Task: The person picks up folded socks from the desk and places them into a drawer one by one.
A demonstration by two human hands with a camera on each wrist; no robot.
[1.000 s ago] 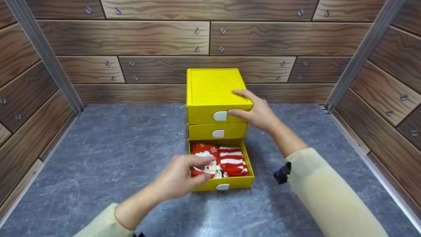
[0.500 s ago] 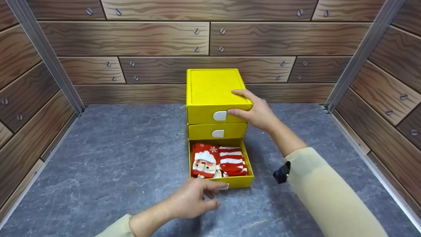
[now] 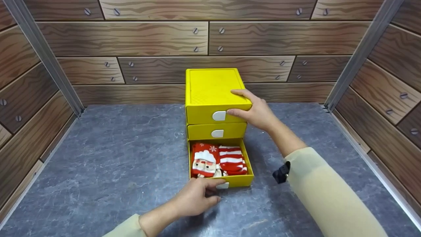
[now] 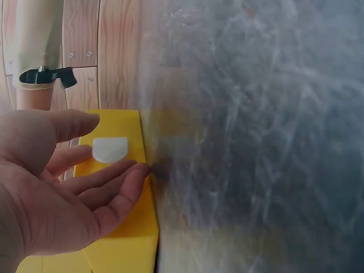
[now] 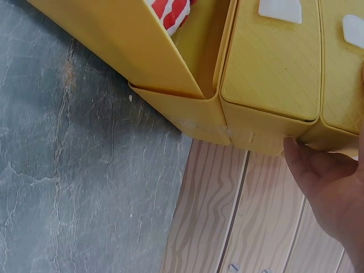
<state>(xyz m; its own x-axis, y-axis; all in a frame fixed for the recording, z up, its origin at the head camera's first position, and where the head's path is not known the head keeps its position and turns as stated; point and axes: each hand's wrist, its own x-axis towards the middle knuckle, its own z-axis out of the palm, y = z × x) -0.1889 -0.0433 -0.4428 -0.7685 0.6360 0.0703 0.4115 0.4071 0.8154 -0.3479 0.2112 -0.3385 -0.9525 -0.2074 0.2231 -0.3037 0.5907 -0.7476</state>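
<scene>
A yellow drawer unit [image 3: 213,87] has its bottom drawer [image 3: 243,181] pulled out toward me. Inside lie a folded red sock with a Santa face [image 3: 204,161] and a red-and-white striped sock [image 3: 231,159], side by side. My left hand [image 3: 194,197] touches the bottom drawer's front beside its white handle [image 3: 222,185], fingers loosely bent; in the left wrist view its fingers [image 4: 108,193] lie against the yellow front and hold nothing. My right hand [image 3: 258,112] grips the unit's upper right corner, thumb on the top drawer's front [image 3: 200,115], index finger on top, other fingers [image 5: 318,165] on the side.
The middle drawer [image 3: 200,131] is closed, as is the top one. Grey marbled tabletop [image 3: 131,154] surrounds the unit. Wood-patterned walls [image 3: 158,38] stand behind and on both sides, with metal posts in the corners.
My left hand has moved from above the socks down to the bottom drawer's front. The drawer has slid slightly inward. My right hand has stayed on the unit's corner.
</scene>
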